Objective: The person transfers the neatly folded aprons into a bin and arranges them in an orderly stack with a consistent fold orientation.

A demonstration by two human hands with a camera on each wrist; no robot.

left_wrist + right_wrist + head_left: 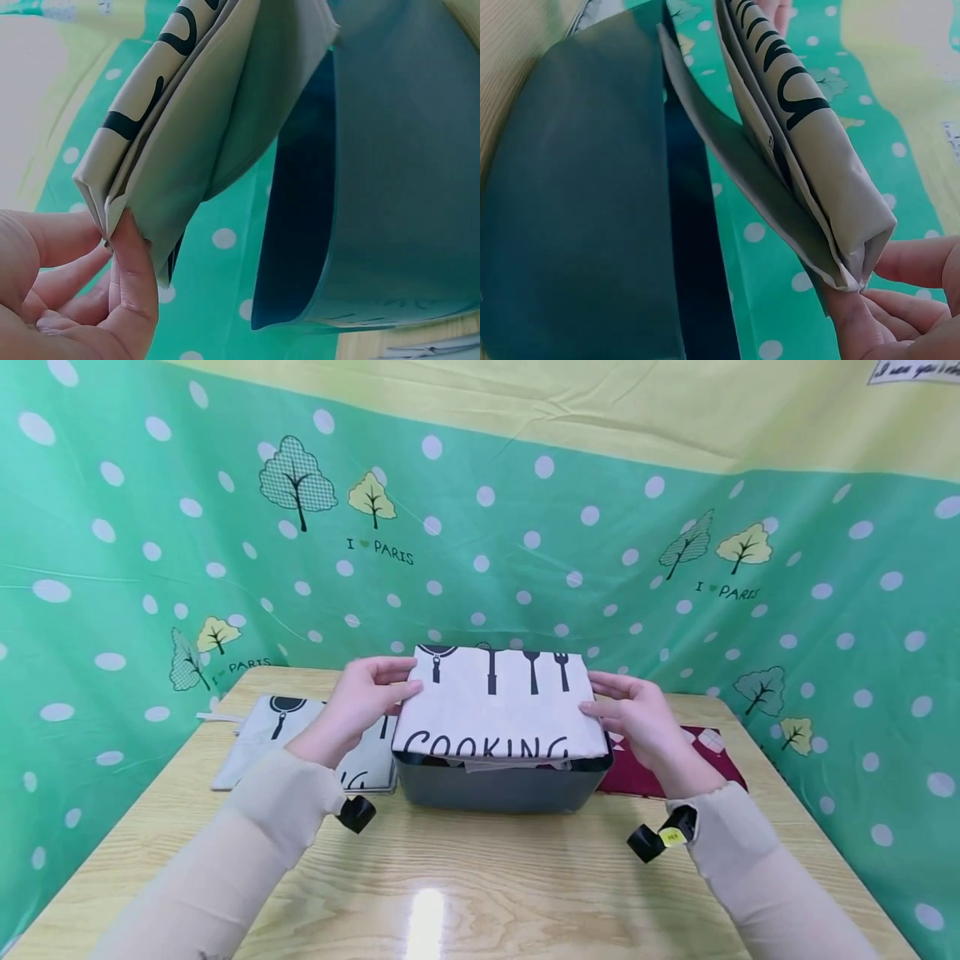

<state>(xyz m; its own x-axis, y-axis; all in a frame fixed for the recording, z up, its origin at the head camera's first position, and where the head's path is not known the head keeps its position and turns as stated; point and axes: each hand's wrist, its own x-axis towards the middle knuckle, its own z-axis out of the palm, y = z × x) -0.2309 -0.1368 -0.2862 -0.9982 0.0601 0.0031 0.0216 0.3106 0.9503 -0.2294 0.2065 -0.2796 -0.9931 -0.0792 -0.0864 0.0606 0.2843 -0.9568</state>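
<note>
A folded white apron (498, 702), printed with black cooking utensils and the word "COOKING", is held level over a dark grey storage bin (495, 789). My left hand (367, 689) pinches its left edge between thumb and fingers. At the opposite edge, my right hand (633, 710) grips it the same way. In the left wrist view the apron's folded layers (180, 127) hang above the bin's opening, with a gap between cloth and rim. A lower layer (742, 172) droops toward the bin in the right wrist view. The bin's contents are mostly hidden beneath the apron.
Another folded white apron (255, 735) with a similar print lies left of the bin, a white strap (219, 717) trailing from it. On the right lies a dark red cloth (712, 760) with a diamond pattern. A green dotted curtain (480, 527) hangs behind the wooden table (510, 877).
</note>
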